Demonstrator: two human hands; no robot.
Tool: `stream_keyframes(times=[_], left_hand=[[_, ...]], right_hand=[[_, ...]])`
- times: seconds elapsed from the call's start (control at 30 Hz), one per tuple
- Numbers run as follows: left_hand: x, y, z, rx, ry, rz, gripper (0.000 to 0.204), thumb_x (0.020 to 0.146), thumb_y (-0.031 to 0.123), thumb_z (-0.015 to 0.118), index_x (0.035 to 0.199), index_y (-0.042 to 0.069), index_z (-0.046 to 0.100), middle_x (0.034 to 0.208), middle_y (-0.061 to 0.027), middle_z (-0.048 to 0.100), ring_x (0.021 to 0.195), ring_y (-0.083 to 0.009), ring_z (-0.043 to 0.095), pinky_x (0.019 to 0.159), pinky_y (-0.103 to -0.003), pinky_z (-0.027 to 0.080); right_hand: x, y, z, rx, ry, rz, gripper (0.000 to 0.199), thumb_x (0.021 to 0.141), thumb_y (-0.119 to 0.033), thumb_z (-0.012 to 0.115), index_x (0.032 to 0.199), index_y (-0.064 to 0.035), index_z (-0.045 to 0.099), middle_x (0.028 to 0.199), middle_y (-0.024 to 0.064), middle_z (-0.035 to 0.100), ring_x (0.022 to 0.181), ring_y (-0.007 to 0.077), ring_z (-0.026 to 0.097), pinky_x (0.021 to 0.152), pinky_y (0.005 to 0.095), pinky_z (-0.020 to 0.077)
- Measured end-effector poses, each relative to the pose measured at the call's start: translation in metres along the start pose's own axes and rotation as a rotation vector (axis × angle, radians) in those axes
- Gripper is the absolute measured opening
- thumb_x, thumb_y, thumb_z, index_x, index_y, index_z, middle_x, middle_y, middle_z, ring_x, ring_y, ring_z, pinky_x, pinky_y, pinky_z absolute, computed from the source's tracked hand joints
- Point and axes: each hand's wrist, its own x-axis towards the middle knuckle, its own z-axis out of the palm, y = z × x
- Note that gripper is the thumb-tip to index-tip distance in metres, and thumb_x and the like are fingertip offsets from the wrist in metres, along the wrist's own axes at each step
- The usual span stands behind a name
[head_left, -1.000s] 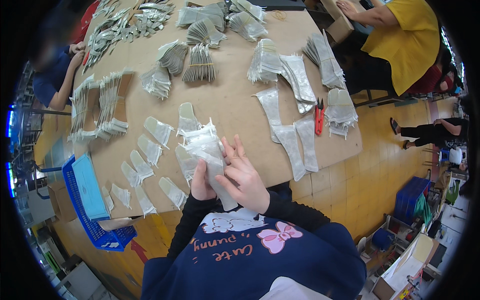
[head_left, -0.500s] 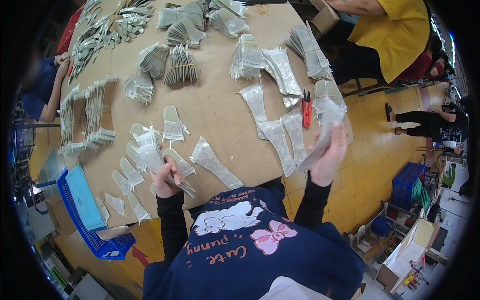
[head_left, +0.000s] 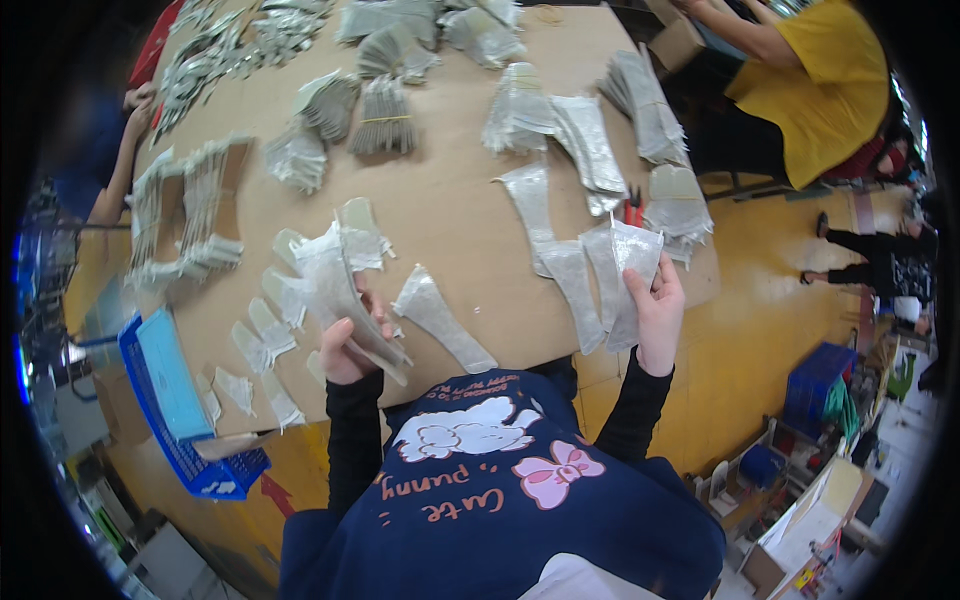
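My left hand (head_left: 356,345) is closed round a small stack of flared, translucent grey-white pieces (head_left: 338,285), fanned a little at the top. In my right hand (head_left: 658,308) one similar piece (head_left: 630,255) is pinched between thumb and fingers, wide end up, over the table's right side. Beyond it, red-handled thread snips (head_left: 634,208) are partly covered. Just left of that hand, loose flared pieces (head_left: 572,290) overlap on the table. Between my hands a single flared piece (head_left: 440,315) lies flat. Smaller round-ended pieces (head_left: 268,325) are spread left of my left hand.
Banded bundles (head_left: 385,118) and piles of grey strips (head_left: 225,60) cover the far side of the brown tabletop (head_left: 450,190). Upright bundles (head_left: 190,210) stand at left. A blue basket (head_left: 165,420) hangs by the left corner. People sit at the far left and far right.
My right hand's piece has turned from edge-on and blurred to facing me, now in front of the snips. The left hand's stack has tilted and shifted slightly right. The whole view has shifted slightly.
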Motion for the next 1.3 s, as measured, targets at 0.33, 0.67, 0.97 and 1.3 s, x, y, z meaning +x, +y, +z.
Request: stream_keyframes(times=[0.33, 0.67, 0.97, 1.3], left_hand=[[-0.006, 0.010, -0.012, -0.082, -0.001, 0.046, 0.065, 0.067, 0.019, 0.063, 0.122, -0.006, 0.038, 0.107, -0.0125, 0.043, 0.086, -0.0229, 0.051, 0.062, -0.034, 0.055], [-0.017, 0.006, -0.029, -0.085, 0.065, 0.038, 0.062, 0.069, 0.017, 0.064, 0.121, -0.004, 0.038, 0.104, -0.0111, 0.041, 0.086, -0.0197, 0.050, 0.060, -0.031, 0.056], [-0.006, -0.002, -0.016, -0.058, 0.011, -0.014, 0.063, 0.069, 0.019, 0.064, 0.120, -0.004, 0.037, 0.101, -0.0110, 0.041, 0.084, -0.0200, 0.050, 0.062, -0.032, 0.056], [-0.004, -0.008, 0.002, -0.042, -0.113, -0.123, 0.066, 0.067, 0.020, 0.068, 0.120, -0.004, 0.037, 0.100, -0.0112, 0.042, 0.085, -0.0213, 0.049, 0.064, -0.034, 0.054]], right_hand=[[-0.048, 0.034, 0.115, -0.067, -0.655, 0.140, 0.058, 0.086, -0.004, 0.064, 0.137, 0.0046, 0.037, 0.109, 0.0103, 0.063, 0.097, 0.0124, 0.060, 0.084, 0.0252, 0.0474], [-0.025, 0.050, 0.103, -0.719, -0.419, -0.412, 0.060, 0.082, -0.011, 0.068, 0.136, -0.0007, 0.042, 0.111, 0.0186, 0.058, 0.103, 0.0294, 0.058, 0.088, 0.0349, 0.0456], [-0.023, 0.042, 0.031, -1.114, -0.114, -0.291, 0.058, 0.073, -0.014, 0.074, 0.126, -0.0064, 0.050, 0.110, 0.0141, 0.050, 0.104, 0.0320, 0.051, 0.088, 0.0399, 0.0430], [-0.018, 0.052, 0.000, -1.122, 0.132, -0.270, 0.062, 0.077, -0.011, 0.067, 0.132, -0.0043, 0.040, 0.115, 0.0184, 0.049, 0.105, 0.0370, 0.051, 0.090, 0.0429, 0.0424]])
